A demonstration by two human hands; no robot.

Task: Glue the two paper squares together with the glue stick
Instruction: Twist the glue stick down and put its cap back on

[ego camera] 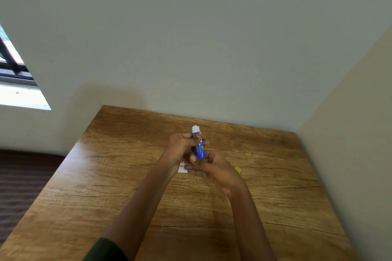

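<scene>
Above the wooden bench (127,176) the left grip (180,148) is curled round the upright blue glue stick (200,151) while the right grip (214,169) pinches its base, both over a half-hidden white paper (182,169), a yellow piece (238,170) just beside

My left hand (180,146) covers the middle of the glue stick (200,152), and its label is too small to read. At centre frame my right hand (214,170) hides most of the printed white paper (182,169) and all but a corner of something yellow (238,169). Both forearms run off the bottom edge.
</scene>
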